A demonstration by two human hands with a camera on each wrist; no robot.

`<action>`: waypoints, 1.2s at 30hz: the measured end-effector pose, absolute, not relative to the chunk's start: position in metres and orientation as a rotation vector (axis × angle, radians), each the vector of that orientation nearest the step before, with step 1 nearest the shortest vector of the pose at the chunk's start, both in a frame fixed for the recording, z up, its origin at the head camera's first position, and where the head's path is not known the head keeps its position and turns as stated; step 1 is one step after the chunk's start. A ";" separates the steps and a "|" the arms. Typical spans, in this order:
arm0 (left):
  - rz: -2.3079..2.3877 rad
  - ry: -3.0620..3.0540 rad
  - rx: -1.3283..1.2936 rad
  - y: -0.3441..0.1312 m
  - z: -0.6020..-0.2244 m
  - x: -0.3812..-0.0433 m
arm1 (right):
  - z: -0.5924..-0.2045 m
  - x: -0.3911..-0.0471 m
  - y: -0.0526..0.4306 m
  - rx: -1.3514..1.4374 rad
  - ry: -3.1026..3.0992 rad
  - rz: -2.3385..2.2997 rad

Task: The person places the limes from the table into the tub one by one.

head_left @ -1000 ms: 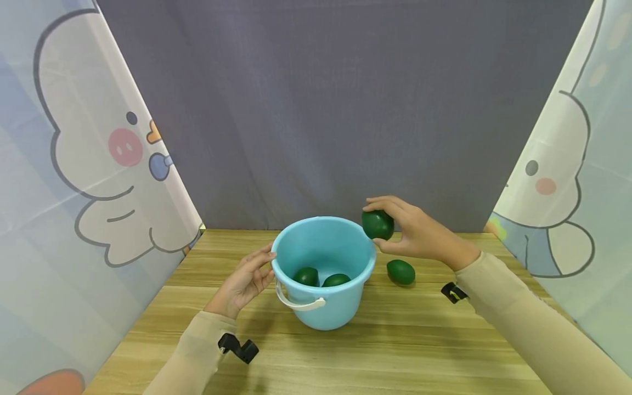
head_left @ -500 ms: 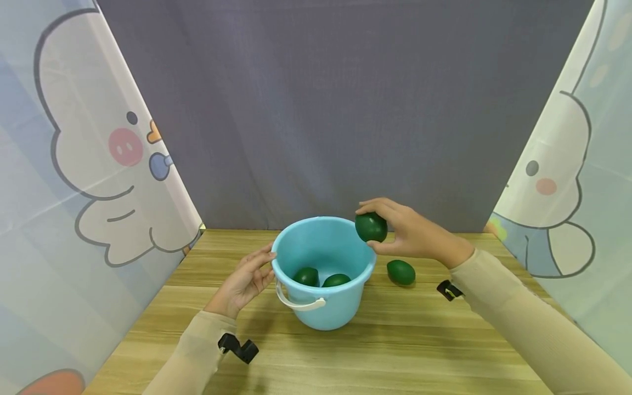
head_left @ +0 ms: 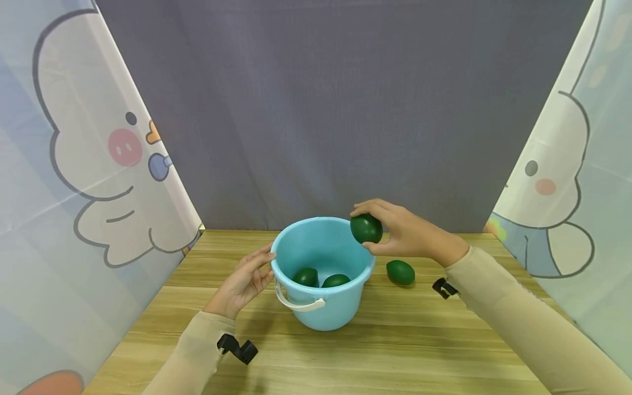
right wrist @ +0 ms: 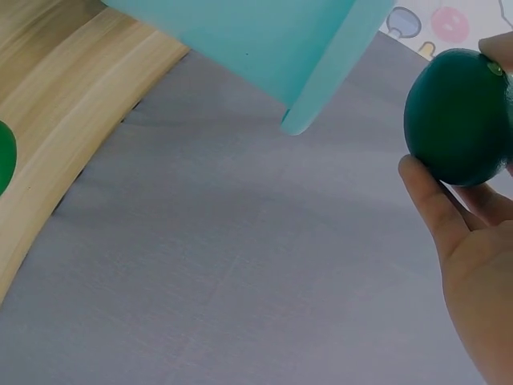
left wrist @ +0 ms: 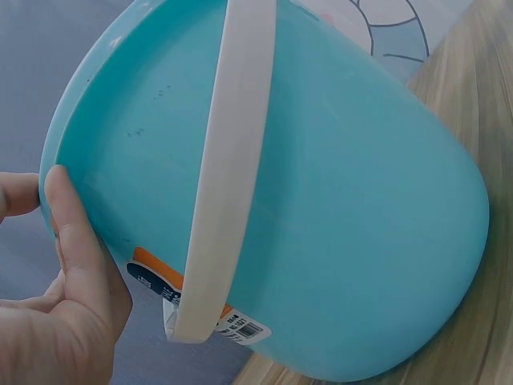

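A light blue bucket stands upright on the wooden table, its white handle hanging down at the front left. My left hand pinches the bucket's left rim; the left wrist view shows fingers on the rim's outer side. Above the right rim, my right hand holds a dark green oval fruit, like an avocado, between thumb and fingers. Two similar fruits, a left one and a right one, lie on the bucket's bottom. Another green fruit rests on the table to the right.
The wooden table runs back to a grey cloth. Cartoon-printed curtains stand on both sides, the left curtain and the right curtain. A label is stuck on the bucket's outside.
My right hand has moved left with the green fruit, from beside the right rim to over it. The left hand, the bucket and the other fruits have stayed put.
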State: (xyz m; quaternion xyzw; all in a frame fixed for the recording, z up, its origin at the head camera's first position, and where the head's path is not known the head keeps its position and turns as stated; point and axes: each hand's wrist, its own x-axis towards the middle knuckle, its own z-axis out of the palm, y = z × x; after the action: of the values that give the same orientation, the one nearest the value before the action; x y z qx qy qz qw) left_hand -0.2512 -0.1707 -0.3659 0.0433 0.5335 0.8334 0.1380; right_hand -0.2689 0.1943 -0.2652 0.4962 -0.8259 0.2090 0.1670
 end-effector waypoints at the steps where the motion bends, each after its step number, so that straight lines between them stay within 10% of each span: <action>1: 2.411 1.542 0.127 -0.171 -0.366 -0.251 | -0.265 -0.269 0.194 1.418 -2.351 0.595; 36: 2.404 1.547 0.136 -0.171 -0.366 -0.250 | -0.270 -0.277 0.180 1.446 -2.543 0.632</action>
State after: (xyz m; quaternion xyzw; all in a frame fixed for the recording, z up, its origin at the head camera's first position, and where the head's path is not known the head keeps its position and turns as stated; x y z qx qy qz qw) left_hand -0.2502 -0.1711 -0.3655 0.0469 0.5353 0.8317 0.1396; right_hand -0.2765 0.1796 -0.2699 0.4819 -0.8473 0.2104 0.0745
